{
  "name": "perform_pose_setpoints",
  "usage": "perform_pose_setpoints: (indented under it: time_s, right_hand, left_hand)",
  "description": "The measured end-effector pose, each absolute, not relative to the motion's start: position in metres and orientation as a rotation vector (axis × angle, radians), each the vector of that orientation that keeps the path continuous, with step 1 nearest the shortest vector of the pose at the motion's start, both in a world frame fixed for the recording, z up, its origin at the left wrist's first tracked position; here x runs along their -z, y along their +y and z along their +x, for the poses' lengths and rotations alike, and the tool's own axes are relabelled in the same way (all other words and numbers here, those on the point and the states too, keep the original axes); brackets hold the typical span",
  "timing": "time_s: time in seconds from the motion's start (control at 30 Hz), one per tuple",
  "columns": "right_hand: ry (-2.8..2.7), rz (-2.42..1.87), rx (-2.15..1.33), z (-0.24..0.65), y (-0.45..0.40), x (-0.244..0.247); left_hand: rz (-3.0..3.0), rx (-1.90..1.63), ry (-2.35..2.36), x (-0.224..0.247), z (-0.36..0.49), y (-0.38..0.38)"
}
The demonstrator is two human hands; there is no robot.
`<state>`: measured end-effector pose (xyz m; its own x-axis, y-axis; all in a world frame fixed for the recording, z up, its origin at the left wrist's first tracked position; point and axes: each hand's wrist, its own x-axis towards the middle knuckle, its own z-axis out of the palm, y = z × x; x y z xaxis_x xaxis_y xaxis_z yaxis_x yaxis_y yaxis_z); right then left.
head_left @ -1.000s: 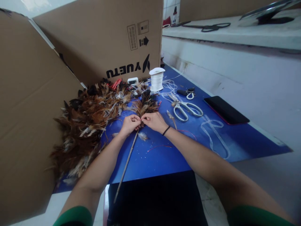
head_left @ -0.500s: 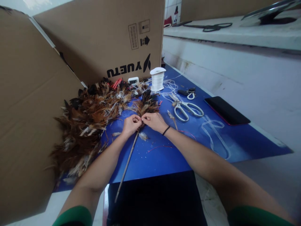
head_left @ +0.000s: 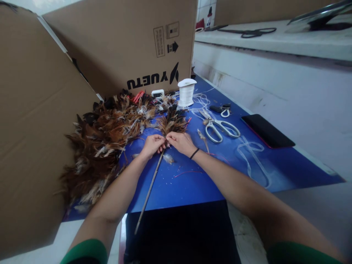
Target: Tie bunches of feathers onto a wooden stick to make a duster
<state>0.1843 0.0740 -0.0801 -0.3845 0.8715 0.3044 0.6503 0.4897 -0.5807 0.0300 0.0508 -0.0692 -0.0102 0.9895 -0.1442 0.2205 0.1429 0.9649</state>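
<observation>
Little has moved since the earlier frame except the view: box (head_left: 110, 47) and bench (head_left: 189, 194) sit slightly farther right in it, consistent with a small turn of my head, while my left grip (head_left: 152, 145) and right grip (head_left: 180, 142) keep nearly their former pose. I judge that the same fine fingertip work continues, without visible advance. By descending size: the box, lettering inverted, rises at the rear. The blue bench carries the heap (head_left: 104, 128) of brown feathers at its left. The stick (head_left: 150, 189) slants from my fingers past the near edge, over my lap. The phone (head_left: 268, 130) lies at the right edge, the scissors (head_left: 211, 120) between it and my right grip. The tuft (head_left: 173, 123) fans out just beyond my fingers, at the stick's far end. My left grip appears closed about the stick below the tuft; my right is pinched, fingertips meeting the left's, its contents too small to tell. The spool (head_left: 186, 93) stands upright beyond. Smallest, a red thread (head_left: 187, 172) lies right of the stick.
</observation>
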Motion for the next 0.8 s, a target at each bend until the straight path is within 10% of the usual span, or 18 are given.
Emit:
perform_pose_setpoints:
  time_s: [0.8]
  right_hand:
    - [-2.151,-1.290,-0.427,0.181,0.074,0.085]
  left_hand:
    - [1.273,-1.049,1.520,0.071,0.037,0.049]
